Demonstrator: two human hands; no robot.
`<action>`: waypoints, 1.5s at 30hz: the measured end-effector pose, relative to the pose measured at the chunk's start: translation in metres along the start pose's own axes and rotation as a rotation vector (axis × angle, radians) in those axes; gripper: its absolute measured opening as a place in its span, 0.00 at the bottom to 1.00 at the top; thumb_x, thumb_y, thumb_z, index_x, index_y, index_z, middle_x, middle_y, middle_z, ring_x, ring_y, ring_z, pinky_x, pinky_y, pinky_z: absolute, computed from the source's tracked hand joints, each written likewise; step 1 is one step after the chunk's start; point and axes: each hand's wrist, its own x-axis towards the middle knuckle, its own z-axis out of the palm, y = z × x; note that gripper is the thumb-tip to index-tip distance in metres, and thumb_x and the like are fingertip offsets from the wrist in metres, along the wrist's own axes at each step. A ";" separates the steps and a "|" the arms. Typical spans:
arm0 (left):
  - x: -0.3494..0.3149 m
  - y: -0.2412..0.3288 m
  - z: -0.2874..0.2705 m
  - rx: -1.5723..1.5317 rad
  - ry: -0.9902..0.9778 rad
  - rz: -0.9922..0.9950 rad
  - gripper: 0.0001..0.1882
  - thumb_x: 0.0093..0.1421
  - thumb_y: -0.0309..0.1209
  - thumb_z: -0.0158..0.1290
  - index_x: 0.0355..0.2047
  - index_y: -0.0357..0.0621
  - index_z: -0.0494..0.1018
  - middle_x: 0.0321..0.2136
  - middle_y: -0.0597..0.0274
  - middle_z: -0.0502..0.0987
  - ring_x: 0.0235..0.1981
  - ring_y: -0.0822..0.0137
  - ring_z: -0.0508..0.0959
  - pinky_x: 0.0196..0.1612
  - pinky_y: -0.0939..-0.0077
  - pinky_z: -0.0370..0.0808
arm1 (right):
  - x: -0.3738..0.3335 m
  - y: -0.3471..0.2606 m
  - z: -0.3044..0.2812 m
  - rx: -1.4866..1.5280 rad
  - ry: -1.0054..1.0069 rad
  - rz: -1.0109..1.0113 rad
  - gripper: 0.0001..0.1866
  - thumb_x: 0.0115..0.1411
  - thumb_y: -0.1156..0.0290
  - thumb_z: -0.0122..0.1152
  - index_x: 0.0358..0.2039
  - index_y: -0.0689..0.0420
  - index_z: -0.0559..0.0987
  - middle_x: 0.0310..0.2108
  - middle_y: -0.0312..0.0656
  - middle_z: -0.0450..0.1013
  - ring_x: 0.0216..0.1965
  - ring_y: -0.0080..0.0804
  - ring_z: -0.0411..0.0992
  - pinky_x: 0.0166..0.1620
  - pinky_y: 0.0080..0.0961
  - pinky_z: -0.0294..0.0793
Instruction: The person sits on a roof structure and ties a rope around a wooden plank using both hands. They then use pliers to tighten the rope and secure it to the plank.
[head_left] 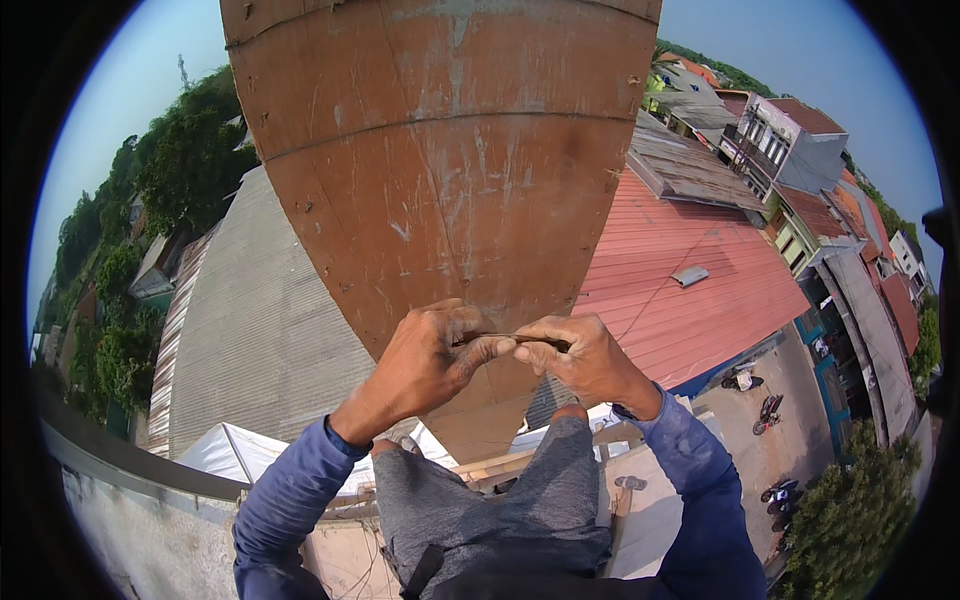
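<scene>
My left hand (pixel 430 355) and my right hand (pixel 588 360) meet in front of me, thumbs almost touching. Both are closed in a pinch on a thin dark strip (pixel 512 337) that runs across between them. Whether it is wire or another material is too small to tell. Just beyond my fingers rises a tall reddish-brown panel (pixel 450 190), scratched and marked with pale streaks, with dark seams running across it. Its lower end reaches down near my knees.
I am high above rooftops. A grey corrugated roof (pixel 260 290) lies left, a red metal roof (pixel 690 270) right. Far below, motorcycles (pixel 768 413) stand on a street. Next to my right leg lies what looks like a hammer (pixel 630 483). A concrete wall (pixel 150 530) is at lower left.
</scene>
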 end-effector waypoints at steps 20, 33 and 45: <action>-0.082 -0.001 0.013 0.158 -0.248 -0.040 0.09 0.59 0.33 0.66 0.33 0.41 0.82 0.21 0.59 0.79 0.18 0.62 0.78 0.22 0.67 0.72 | -0.056 0.188 -0.138 1.203 0.993 0.126 0.14 0.62 0.85 0.48 0.49 0.73 0.68 0.48 0.56 0.71 0.44 0.39 0.77 0.41 0.31 0.82; -0.131 -0.093 0.069 0.334 -0.367 -0.077 0.12 0.61 0.42 0.62 0.35 0.48 0.84 0.24 0.59 0.81 0.25 0.55 0.82 0.30 0.62 0.77 | -0.042 0.308 -0.270 0.924 0.962 0.572 0.07 0.68 0.69 0.52 0.41 0.59 0.71 0.34 0.51 0.75 0.23 0.29 0.72 0.25 0.25 0.76; -0.157 -0.145 0.193 0.153 -0.393 -0.079 0.12 0.66 0.39 0.57 0.42 0.47 0.83 0.33 0.52 0.84 0.31 0.49 0.84 0.33 0.55 0.78 | 0.016 0.316 -0.300 0.725 1.493 0.606 0.09 0.62 0.73 0.49 0.34 0.67 0.73 0.25 0.52 0.73 0.19 0.39 0.73 0.21 0.38 0.79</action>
